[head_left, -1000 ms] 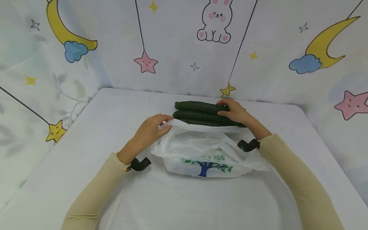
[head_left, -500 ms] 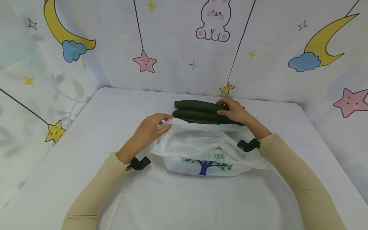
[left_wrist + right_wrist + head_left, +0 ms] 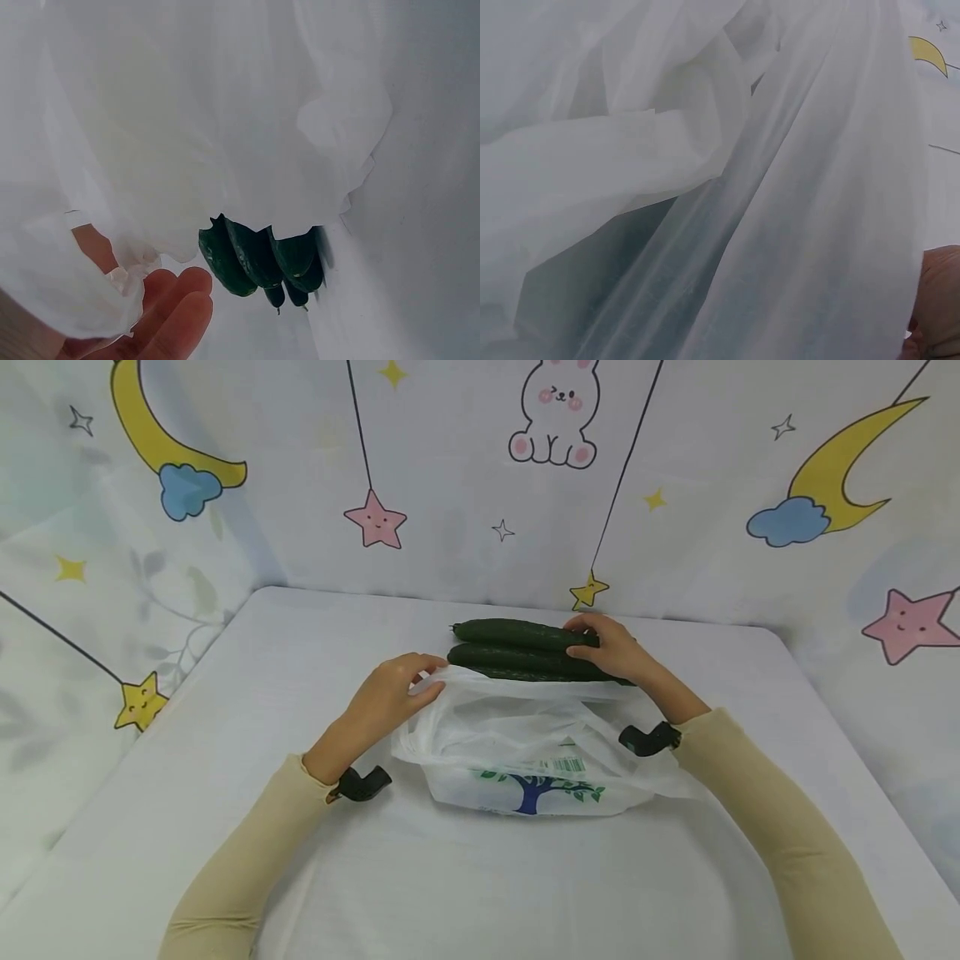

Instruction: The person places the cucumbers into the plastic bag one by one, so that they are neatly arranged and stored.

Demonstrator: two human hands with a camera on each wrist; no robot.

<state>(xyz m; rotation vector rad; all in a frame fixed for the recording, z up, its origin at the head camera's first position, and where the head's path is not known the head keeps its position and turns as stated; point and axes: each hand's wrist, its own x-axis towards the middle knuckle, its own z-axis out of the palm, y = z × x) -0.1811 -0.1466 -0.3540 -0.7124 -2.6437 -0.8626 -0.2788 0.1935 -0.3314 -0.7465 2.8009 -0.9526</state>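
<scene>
A white plastic bag [image 3: 517,727] with a printed tree lies in the middle of the table. My left hand [image 3: 393,689] is at the left end of its rim, pinching the thin plastic; the fingers [image 3: 176,319] show close up in the left wrist view. Dark green cucumbers [image 3: 525,657] lie side by side behind the bag, and their ends [image 3: 259,259] show under the plastic in the left wrist view. My right hand [image 3: 611,647] grips a cucumber near its right end, fingers over the far side and thumb on the near side. Bag plastic [image 3: 817,187] fills most of the right wrist view.
A white cloth covers the table [image 3: 495,885]. Behind it stands a white curtain [image 3: 450,443] printed with moons, stars and a rabbit. Each wrist wears a small black camera mount [image 3: 648,739].
The head view has shifted slightly. Both hands, the bag and the cucumbers keep the same positions relative to each other.
</scene>
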